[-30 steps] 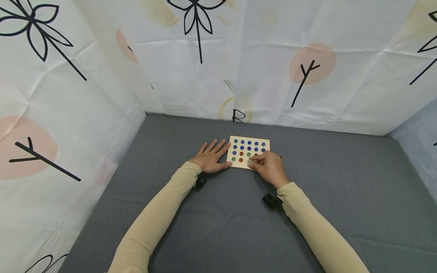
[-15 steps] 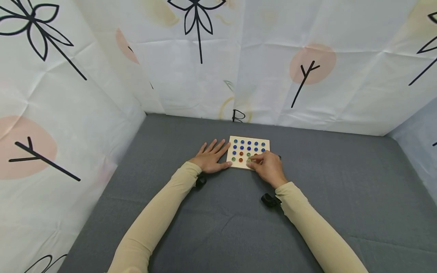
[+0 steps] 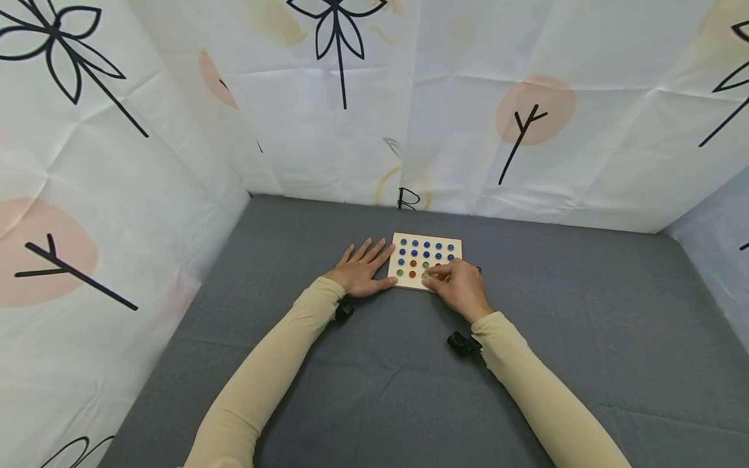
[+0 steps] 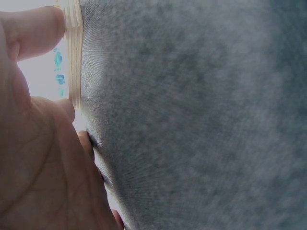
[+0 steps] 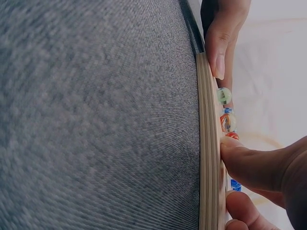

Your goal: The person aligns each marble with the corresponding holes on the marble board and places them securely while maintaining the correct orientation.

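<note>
1. Resting flat on the grey woven-fabric surface, a square board of pale layered wood lies in the middle, between the two hands.
2. Its top carries round glass marbles in rows: blue ones across the far rows, orange and green in the near rows. They look glossy and translucent in the right wrist view.
3. The left hand lies flat and spread, fingers straight, thumb against the board's left edge.
4. The right hand covers the board's near right corner, fingers curled, with thumb and forefinger pinching at a marble in the near row; the marble itself is mostly hidden.
5. Both arms wear smooth beige sleeves.
6. Creased white sheets printed with black line plants and peach discs wall the space; no readable writing shows.
</note>
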### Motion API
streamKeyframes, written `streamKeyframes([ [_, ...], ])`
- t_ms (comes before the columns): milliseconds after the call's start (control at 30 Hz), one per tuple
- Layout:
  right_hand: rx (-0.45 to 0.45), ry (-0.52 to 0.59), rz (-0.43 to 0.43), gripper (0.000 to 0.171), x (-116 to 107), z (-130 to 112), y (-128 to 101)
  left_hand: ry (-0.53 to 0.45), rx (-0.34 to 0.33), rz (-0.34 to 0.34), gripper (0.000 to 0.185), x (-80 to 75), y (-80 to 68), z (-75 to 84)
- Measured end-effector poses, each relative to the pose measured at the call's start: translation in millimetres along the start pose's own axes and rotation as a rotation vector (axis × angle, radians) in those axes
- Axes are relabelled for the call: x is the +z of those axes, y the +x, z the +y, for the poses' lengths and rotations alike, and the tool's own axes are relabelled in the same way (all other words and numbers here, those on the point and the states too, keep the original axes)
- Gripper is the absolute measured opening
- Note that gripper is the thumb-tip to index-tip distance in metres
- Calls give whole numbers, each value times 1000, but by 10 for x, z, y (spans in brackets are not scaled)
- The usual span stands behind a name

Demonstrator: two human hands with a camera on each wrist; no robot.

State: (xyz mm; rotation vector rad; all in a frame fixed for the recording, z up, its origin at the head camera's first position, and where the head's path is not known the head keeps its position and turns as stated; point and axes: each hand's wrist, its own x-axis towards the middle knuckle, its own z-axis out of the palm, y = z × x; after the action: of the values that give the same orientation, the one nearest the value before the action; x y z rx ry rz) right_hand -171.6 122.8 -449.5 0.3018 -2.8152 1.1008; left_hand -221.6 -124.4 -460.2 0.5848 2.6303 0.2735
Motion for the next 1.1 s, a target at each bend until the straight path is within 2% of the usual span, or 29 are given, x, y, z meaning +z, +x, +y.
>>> streamKeyframes([
  [300, 8, 12, -6, 21, -11, -1, 1, -8, 19, 12, 81, -108, -130, 90],
  [667, -20, 40, 10, 22, -73, 27, -42, -12, 2, -7, 83, 2, 23, -12],
  [1100, -19, 29, 30, 21, -196, 80, -99, -2, 7, -5, 82, -4, -8, -8],
])
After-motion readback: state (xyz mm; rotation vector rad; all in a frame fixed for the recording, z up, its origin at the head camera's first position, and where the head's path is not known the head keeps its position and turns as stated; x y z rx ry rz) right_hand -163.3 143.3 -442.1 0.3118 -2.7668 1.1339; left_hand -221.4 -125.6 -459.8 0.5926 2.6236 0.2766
